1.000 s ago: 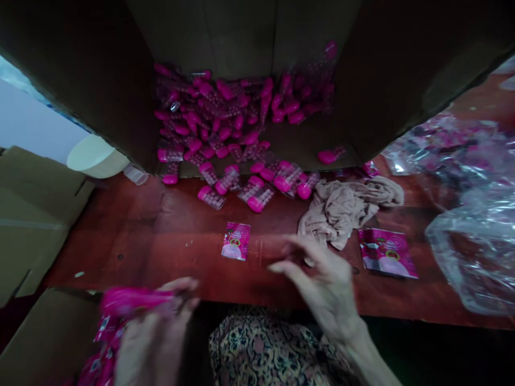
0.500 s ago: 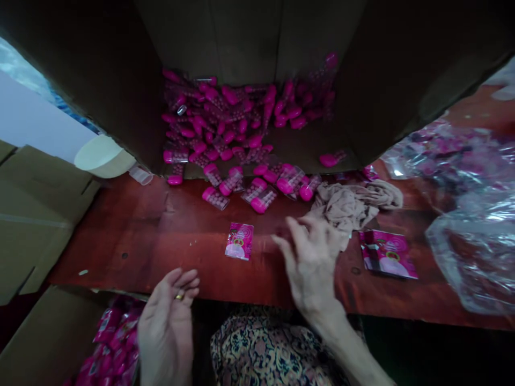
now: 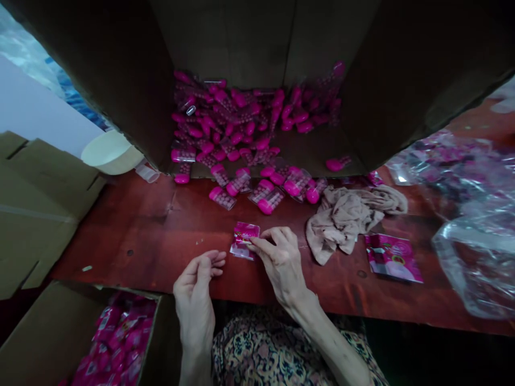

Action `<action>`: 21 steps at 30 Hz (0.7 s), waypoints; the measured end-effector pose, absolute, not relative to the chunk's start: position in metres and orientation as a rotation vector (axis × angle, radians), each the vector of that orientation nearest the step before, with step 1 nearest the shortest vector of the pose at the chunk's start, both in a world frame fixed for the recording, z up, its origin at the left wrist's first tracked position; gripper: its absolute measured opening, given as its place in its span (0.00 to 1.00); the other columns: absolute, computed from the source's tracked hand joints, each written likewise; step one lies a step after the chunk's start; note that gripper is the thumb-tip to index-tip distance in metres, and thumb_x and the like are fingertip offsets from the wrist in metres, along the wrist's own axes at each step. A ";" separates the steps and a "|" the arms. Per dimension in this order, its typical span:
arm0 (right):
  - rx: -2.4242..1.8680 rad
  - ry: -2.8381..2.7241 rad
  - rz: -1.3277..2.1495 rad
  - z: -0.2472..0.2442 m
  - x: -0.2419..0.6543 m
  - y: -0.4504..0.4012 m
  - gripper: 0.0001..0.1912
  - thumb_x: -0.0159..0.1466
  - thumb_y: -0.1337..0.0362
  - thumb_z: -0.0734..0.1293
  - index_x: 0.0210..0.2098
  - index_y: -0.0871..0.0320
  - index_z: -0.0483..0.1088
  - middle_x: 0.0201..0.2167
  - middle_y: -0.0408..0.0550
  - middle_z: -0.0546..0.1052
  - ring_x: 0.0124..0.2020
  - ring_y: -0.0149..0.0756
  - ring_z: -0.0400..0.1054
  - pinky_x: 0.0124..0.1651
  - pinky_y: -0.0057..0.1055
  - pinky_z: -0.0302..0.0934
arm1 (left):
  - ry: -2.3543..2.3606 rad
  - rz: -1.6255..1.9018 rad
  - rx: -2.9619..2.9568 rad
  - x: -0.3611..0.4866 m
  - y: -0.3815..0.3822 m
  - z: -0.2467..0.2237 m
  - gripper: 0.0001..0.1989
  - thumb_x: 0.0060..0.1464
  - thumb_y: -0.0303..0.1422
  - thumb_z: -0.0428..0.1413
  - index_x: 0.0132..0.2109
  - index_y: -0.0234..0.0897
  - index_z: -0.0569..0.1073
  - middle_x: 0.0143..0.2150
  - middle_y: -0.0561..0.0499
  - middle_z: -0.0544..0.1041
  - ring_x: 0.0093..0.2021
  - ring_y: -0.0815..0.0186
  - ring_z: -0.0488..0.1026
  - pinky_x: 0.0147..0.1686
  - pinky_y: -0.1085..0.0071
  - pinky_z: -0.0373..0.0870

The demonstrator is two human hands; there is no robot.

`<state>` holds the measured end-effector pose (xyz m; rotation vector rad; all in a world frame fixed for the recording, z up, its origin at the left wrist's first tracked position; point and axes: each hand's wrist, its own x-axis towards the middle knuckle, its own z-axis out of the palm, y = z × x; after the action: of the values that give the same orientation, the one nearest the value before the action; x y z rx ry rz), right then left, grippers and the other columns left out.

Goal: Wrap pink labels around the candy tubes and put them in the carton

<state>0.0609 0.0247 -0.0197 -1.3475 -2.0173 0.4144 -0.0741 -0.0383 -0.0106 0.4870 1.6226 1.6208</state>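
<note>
A small pink printed packet [image 3: 242, 236] lies on the red table in front of me. The fingertips of my right hand [image 3: 280, 257] are on its right edge, thumb and forefinger close together. To the left and nearer me, my left hand [image 3: 200, 281] hovers at the table's front edge with its fingers loosely apart and nothing in them. Beyond the packet, several clear bottles with pink caps and pink beads [image 3: 270, 200] lie at the mouth of a large cardboard box. More bottles [image 3: 233, 118] are heaped inside it.
A crumpled beige cloth [image 3: 341, 214] and pink packets [image 3: 395, 258] lie to the right, before clear plastic bags [image 3: 475, 262]. A white tub [image 3: 112, 154] stands at the left. An open carton [image 3: 44, 327] of filled pink packets sits lower left.
My right hand has moved left from beside the cloth onto the small packet. My left hand has shifted right, nearer the packet. The view has shifted slightly.
</note>
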 end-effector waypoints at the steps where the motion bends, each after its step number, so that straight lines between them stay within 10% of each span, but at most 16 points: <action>1: -1.278 -2.028 0.402 -0.017 0.063 0.024 0.06 0.61 0.67 0.65 0.32 0.56 0.76 0.28 0.48 0.71 0.34 0.38 0.60 0.37 0.35 0.58 | 1.636 1.601 0.526 -0.075 -0.036 -0.011 0.14 0.49 0.40 0.57 0.32 0.32 0.77 0.31 0.45 0.79 0.30 0.68 0.73 0.30 0.75 0.67; 7: -0.893 -2.116 0.436 -0.004 0.071 0.014 0.10 0.64 0.69 0.61 0.38 0.58 0.74 0.34 0.51 0.73 0.36 0.38 0.62 0.40 0.36 0.61 | 1.444 1.450 0.525 -0.070 -0.015 -0.003 0.11 0.39 0.37 0.64 0.29 0.32 0.78 0.24 0.50 0.78 0.25 0.70 0.71 0.28 0.75 0.67; 13: -1.001 -1.433 1.300 -0.004 0.066 0.006 0.23 0.54 0.63 0.71 0.49 0.55 0.68 0.39 0.47 0.74 0.39 0.36 0.69 0.42 0.34 0.65 | 1.359 1.593 0.308 -0.056 -0.009 0.004 0.08 0.33 0.31 0.66 0.26 0.33 0.78 0.24 0.51 0.78 0.25 0.72 0.71 0.29 0.76 0.68; 17: -1.090 -1.223 1.544 -0.006 0.057 -0.001 0.05 0.55 0.63 0.69 0.30 0.58 0.75 0.25 0.43 0.77 0.29 0.34 0.69 0.34 0.30 0.64 | 1.344 1.648 0.291 -0.049 -0.013 0.004 0.07 0.33 0.30 0.66 0.24 0.33 0.76 0.21 0.53 0.76 0.22 0.72 0.70 0.25 0.77 0.68; 21: -1.107 -1.299 1.439 -0.009 0.053 -0.007 0.12 0.60 0.63 0.65 0.22 0.60 0.72 0.18 0.40 0.69 0.21 0.28 0.61 0.25 0.25 0.55 | 1.343 1.681 0.243 -0.048 -0.015 0.003 0.09 0.30 0.29 0.67 0.21 0.33 0.75 0.19 0.54 0.74 0.20 0.73 0.68 0.22 0.78 0.66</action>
<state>0.0529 -0.0068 -0.0091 -1.1070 -1.2995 1.4394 -0.0477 -0.0150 0.0034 0.2431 1.3432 1.6811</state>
